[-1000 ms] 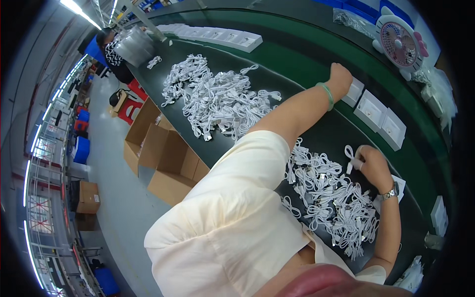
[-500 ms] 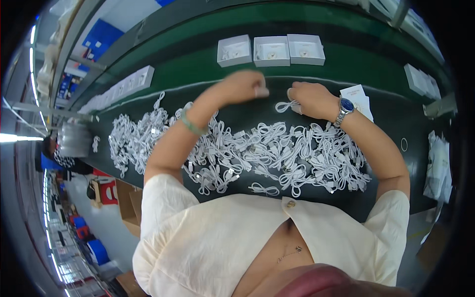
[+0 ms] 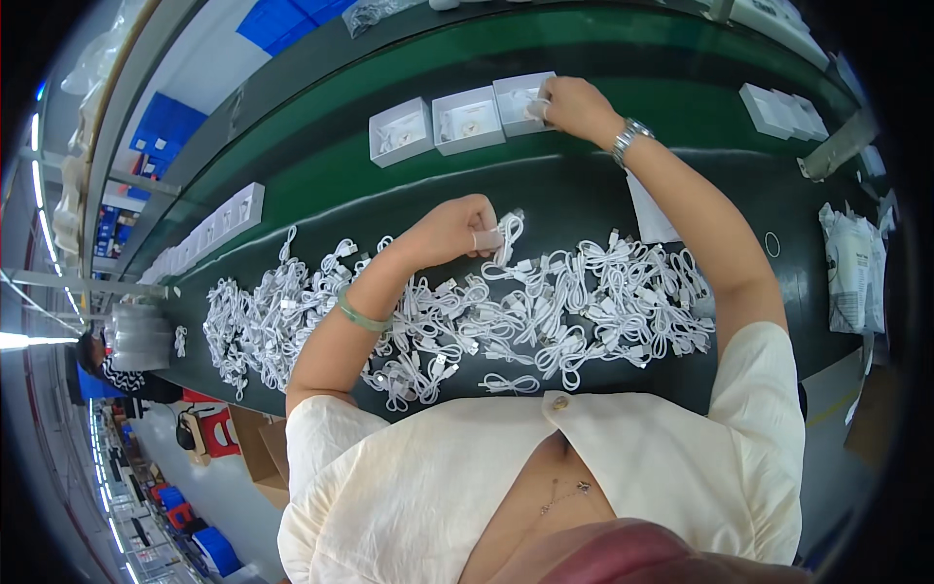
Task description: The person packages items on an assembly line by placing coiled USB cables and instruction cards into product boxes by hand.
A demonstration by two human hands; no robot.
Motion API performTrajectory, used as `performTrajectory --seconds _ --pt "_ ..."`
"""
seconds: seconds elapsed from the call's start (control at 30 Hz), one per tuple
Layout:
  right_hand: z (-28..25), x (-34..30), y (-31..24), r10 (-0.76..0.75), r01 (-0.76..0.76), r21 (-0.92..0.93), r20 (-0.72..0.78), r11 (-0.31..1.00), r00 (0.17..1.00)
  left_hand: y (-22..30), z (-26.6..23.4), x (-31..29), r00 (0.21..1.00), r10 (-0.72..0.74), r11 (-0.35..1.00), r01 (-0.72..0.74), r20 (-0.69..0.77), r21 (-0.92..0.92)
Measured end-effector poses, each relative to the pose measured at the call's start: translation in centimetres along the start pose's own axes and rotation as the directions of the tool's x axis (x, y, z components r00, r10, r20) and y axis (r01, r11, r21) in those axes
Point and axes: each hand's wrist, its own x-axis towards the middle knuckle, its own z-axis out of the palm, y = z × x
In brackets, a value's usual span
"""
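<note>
My left hand [image 3: 457, 232] is closed on a coiled white cable [image 3: 511, 234], just above the far edge of the cable pile [image 3: 545, 311]. The fingers wear light finger covers. My right hand [image 3: 581, 109] reaches over the right end of three open white boxes, with its fingertips at the third box [image 3: 526, 127]. A bit of white cable shows at these fingertips, partly hidden by the hand. The left box [image 3: 403, 154] and the middle box [image 3: 471, 143] each hold a white cable and a round printed mark.
White boxes [image 3: 216, 230] stand in a row at far left, and several more [image 3: 778, 112] at far right. White cards [image 3: 652, 214] lie below my right forearm. A single cable [image 3: 511, 384] rests near me. At the right are a rubber band [image 3: 772, 243] and plastic-wrapped packages [image 3: 851, 277].
My right hand has moved up and away to the third box with its cable. My left hand has come down to the pile and taken a cable. The view has shifted, and the boxes appear further left.
</note>
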Motion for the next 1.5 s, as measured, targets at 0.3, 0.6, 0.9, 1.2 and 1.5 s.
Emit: performTrajectory --seconds 0.3,0.6,0.9,1.2,1.5 --pt "4.7 5.3 -0.4 0.094 -0.08 -0.165 0.078 0.983 0.992 0.9 0.8 1.0 0.992 -0.099 0.995 0.101 -0.074 0.016" --pt "-1.2 -0.6 -1.7 -0.077 0.076 0.027 0.079 0.997 0.994 0.9 0.3 0.6 0.999 0.011 0.998 -0.008 -0.043 0.059" --pt "-2.1 -16.3 -5.9 -0.42 0.386 0.2 0.17 0.901 0.891 1.1 -5.7 9.9 0.826 0.277 0.72 0.16 -0.491 0.675" --pt "2.5 -20.0 -6.5 -0.457 0.456 0.058 0.004 0.888 0.89 1.1 -6.3 16.9 0.815 0.049 0.401 0.513 -0.577 0.759" --pt "2.2 -19.9 -5.9 -0.339 0.332 0.15 0.027 0.931 0.94 0.5 -6.8 16.8 0.792 0.1 0.425 0.513 -0.602 0.745"
